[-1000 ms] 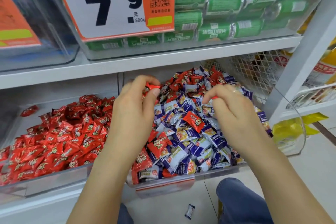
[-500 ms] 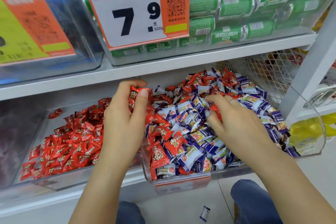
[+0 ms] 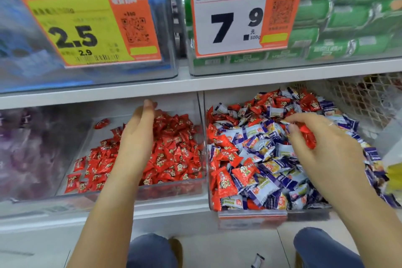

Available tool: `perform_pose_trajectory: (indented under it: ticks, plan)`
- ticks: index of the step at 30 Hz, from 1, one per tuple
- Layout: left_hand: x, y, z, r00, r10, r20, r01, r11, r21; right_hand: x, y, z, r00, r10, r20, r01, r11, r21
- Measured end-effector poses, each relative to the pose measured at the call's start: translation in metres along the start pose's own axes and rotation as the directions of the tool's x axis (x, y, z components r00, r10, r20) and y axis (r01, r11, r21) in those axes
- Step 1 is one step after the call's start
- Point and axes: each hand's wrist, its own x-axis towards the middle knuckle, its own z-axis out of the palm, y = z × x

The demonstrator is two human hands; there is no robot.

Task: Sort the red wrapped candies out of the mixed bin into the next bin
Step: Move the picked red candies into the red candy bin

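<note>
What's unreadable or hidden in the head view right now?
- Left hand: palm side faces away, so any candy in it is hidden.
- Red candy in right hand: partly covered by fingers.
- Leftmost bin: contents blurred.
- Yellow price tag: small text smeared.

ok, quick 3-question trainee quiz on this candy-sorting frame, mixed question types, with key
1. True or false: the left hand is over the mixed bin.
2. What do the fingers of the right hand pinch? A) a red candy B) a purple candy C) nothing
3. Fill in: the white price sign above the mixed bin reads ___.

Key: 1 false, it is over the red-candy bin; 2 A; 3 7.9
</note>
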Motion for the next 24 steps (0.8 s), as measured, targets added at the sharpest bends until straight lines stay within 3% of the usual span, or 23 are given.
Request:
perform_pose_trajectory:
  ticks: [2,4,8,12,15,18,21,24]
  plan:
    - [-0.007,0.004,0.001,0.998,0.053,-0.032,-0.051,0.998,0.045,0.000,-0.010,-0.003,0.997,-0.079,-0.006,0.079,0.997,0.007]
    - [-0.013,0.007,0.007,0.993,0.120,-0.007,-0.120,0.993,0.007,-0.001,-0.018,-0.002,0.989,-0.121,0.083,0.112,0.988,0.108]
    - [-0.030,0.006,0.026,0.947,0.299,0.119,-0.312,0.945,0.102,-0.011,-0.028,0.009,0.934,-0.129,0.334,0.033,0.960,0.278]
    - [-0.043,0.013,0.031,0.884,0.420,0.205,-0.462,0.853,0.243,-0.014,-0.039,0.012,0.866,-0.138,0.481,0.012,0.966,0.256]
    - [-0.057,0.029,0.025,0.781,0.456,0.427,-0.609,0.710,0.355,-0.013,-0.045,0.016,0.793,-0.132,0.594,0.124,0.991,0.055]
    - [-0.074,0.034,0.031,0.668,0.345,0.659,-0.731,0.469,0.496,-0.012,-0.047,0.018,0.776,-0.144,0.614,0.217,0.975,-0.046]
    - [-0.078,0.029,0.047,0.685,0.206,0.699,-0.725,0.290,0.624,-0.010,-0.040,0.016,0.826,-0.110,0.553,0.158,0.987,-0.040]
    - [-0.075,0.019,0.059,0.706,0.267,0.656,-0.705,0.179,0.686,-0.010,-0.029,0.013,0.866,-0.078,0.493,0.100,0.995,-0.019]
